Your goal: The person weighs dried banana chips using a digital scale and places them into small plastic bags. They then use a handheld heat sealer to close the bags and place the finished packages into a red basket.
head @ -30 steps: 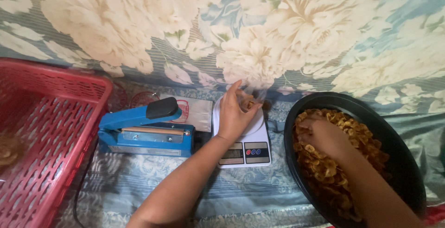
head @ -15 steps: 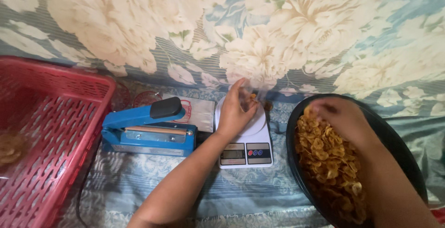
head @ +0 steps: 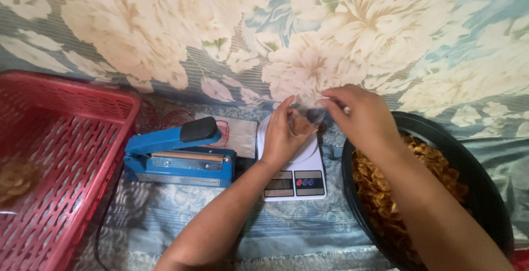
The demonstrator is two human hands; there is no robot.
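A small clear plastic bag (head: 306,120) partly filled with golden chips stands on a white digital scale (head: 300,178). My left hand (head: 282,136) grips the bag from its left side and holds it upright. My right hand (head: 361,114) is at the bag's mouth, fingers bunched over the opening with chips in them. Right of the scale sits a wide black bowl (head: 480,173) heaped with more golden chips (head: 381,189); my right forearm crosses over it.
A blue heat sealer (head: 176,158) with a black knob lies left of the scale, on a flat printed packet (head: 238,131). A red plastic basket (head: 71,139) at far left holds a filled chip bag (head: 15,177). Flowered cloth covers the surface and backdrop.
My right hand has lifted out of the black bowl and moved left and up to the bag's mouth. My left hand has stayed on the bag over the scale.
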